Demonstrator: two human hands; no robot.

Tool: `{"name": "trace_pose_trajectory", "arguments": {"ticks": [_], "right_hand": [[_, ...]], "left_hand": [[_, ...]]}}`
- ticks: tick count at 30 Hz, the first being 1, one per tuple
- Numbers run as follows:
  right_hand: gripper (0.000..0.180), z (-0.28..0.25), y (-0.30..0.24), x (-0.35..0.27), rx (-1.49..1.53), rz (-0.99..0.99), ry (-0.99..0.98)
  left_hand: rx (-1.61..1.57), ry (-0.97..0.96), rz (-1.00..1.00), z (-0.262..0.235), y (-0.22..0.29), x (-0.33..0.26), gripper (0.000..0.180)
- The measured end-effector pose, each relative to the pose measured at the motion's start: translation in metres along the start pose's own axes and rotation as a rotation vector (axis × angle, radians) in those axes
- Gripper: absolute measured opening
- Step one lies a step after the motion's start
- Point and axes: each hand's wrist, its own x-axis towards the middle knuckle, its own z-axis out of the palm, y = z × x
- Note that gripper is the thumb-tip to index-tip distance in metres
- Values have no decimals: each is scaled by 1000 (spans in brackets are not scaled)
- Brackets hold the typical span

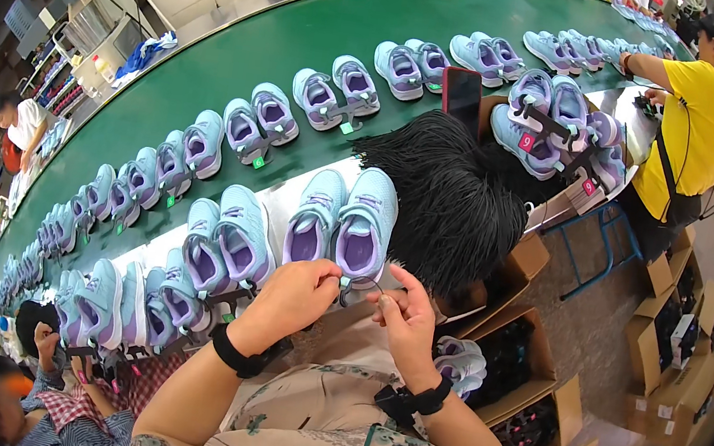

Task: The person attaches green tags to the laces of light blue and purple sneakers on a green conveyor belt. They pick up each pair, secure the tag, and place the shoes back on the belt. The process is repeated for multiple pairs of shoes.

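Observation:
A pair of light blue sneakers with purple linings (pixel 363 224) stands at the edge of the work surface right before me, toes pointing away. By the heel of its right shoe, a thin black cord (pixel 371 283) loops between my hands. My left hand (pixel 292 296) is closed, thumb and forefinger pinched at the heel next to a small dark piece that I cannot make out fully. My right hand (pixel 407 320) pinches the cord between thumb and fingers, its forefinger lifted. A thick bundle of black cords (pixel 446 204) lies just right of the pair.
Paired sneakers (pixel 247 130) line the green conveyor belt (pixel 187 71). More pairs (pixel 227 237) stand at my left. A phone (pixel 461 96) and a box of sneakers with black hangers (pixel 539 125) are at right. Cartons (pixel 532 339) stand below; a co-worker in yellow (pixel 705 117) is beyond.

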Motion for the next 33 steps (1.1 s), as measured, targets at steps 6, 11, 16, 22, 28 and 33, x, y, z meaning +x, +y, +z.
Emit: {"name": "trace_pose_trajectory", "arguments": {"ticks": [6, 11, 16, 22, 28, 33], "right_hand": [[41, -2, 12, -2, 11, 45, -53], [45, -5, 15, -7, -57, 54, -119], [49, -4, 14, -9, -114, 60, -180], [49, -5, 14, -9, -169, 47, -201], [38, -2, 5, 0, -315, -48, -200], [25, 3, 2, 7, -476, -101, -212]], "left_hand": [[-27, -6, -13, 0, 0, 0, 25], [-25, -3, -19, 0, 1, 0, 25], [-64, 32, -9, 2, 1, 0, 24], [-67, 35, -1, 3, -1, 0, 24], [-72, -29, -44, 0, -2, 2, 21], [-150, -190, -196, -6, 5, 7, 16]]}}
